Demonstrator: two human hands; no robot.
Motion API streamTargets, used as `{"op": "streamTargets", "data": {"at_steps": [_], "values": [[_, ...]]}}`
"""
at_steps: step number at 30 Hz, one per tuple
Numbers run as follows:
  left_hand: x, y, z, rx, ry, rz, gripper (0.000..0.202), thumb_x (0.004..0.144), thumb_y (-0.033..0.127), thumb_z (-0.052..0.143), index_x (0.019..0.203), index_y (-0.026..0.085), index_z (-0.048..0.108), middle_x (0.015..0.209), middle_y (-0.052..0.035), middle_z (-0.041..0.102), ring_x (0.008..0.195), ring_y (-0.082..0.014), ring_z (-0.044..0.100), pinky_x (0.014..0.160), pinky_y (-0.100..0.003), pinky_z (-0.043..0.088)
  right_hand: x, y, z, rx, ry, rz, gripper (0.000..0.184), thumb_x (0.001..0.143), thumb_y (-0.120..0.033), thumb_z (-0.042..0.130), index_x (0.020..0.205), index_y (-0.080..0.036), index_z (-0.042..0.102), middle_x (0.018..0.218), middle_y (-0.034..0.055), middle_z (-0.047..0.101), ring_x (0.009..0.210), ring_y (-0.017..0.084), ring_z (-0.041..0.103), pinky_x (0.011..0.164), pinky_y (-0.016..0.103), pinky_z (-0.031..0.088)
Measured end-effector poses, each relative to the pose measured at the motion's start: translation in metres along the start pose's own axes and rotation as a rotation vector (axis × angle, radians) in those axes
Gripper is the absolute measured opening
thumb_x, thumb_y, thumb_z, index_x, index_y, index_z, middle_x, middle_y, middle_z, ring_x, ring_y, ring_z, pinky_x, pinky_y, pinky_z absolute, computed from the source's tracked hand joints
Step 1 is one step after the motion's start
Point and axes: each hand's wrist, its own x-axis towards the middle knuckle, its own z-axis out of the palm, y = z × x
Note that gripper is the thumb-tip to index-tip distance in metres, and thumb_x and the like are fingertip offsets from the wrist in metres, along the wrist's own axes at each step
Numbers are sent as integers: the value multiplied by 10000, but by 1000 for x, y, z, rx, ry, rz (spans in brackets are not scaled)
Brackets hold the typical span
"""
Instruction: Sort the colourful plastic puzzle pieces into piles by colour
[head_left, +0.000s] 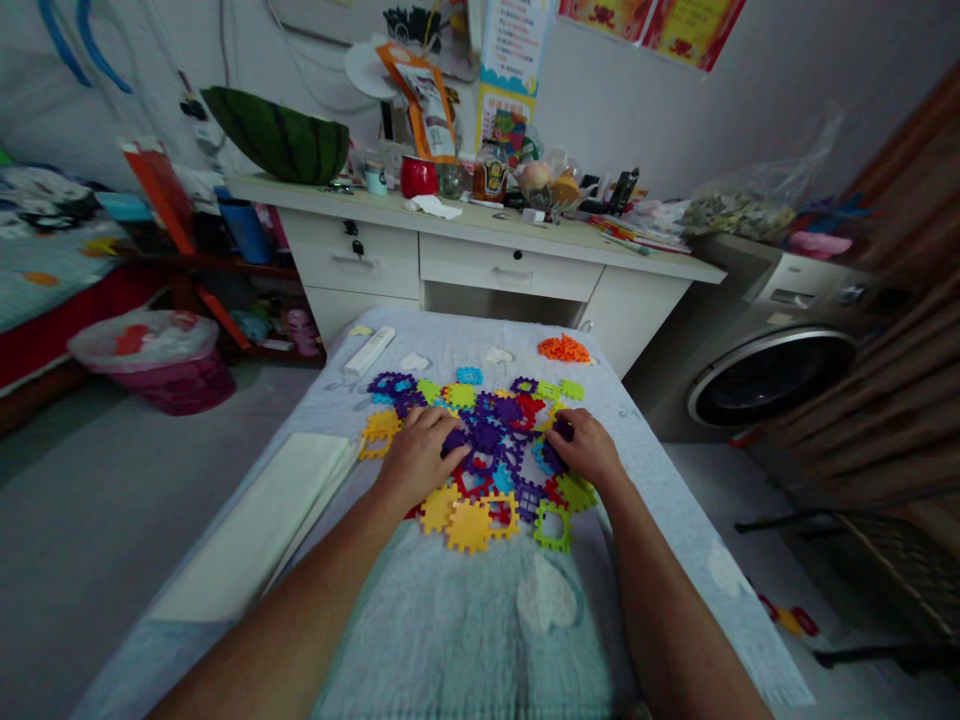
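Note:
A pile of flat plastic building pieces with notched edges lies on the cloth-covered table, in purple, yellow, red, blue and green. At the pile's left side, my left hand has its fingers and thumb around a purple notched piece. On the opposite side, the fingers and thumb of my right hand are closed on another purple notched piece. Yellow pieces lie at the near edge of the pile, beside a green frame-shaped piece. Some pieces under both hands are hidden.
Small orange parts are heaped at the table's far right. A white remote-like object and a folded pale cloth or board lie leftward. Behind stands a cluttered white desk with a watermelon half; a washing machine is right.

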Motion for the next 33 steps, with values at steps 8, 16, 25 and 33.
{"op": "streamTargets", "data": {"at_steps": [8,16,25,33], "values": [[1,-1,-9,106,76,-44,233,874,372,580,1027,214,656,1143,-77,606,1112,-266,491,999,-417,407,2,-3,4,350,160,-122,287,812,-241,516,1055,-194,661,996,63,673,902,189,613,863,337,474],[9,19,-40,204,-69,-67,255,877,337,539,1060,207,660,1148,-95,644,1081,-282,551,934,-433,428,7,5,15,753,281,149,352,818,-278,451,1128,-170,577,1019,95,652,792,178,650,724,338,542],[-16,15,-46,229,-375,-67,305,837,276,519,1114,233,641,1177,-109,660,1113,-280,599,935,-421,462,8,13,24,419,320,12,458,756,-140,436,1194,-187,559,1313,120,493,1268,224,455,1076,431,374],[-58,17,-38,171,-406,-59,496,840,285,530,1330,212,548,1458,-146,465,1306,-302,477,1083,-444,372,-2,-11,1,153,13,-150,222,795,-185,485,902,-184,680,857,55,650,830,195,572,826,324,444]]}}
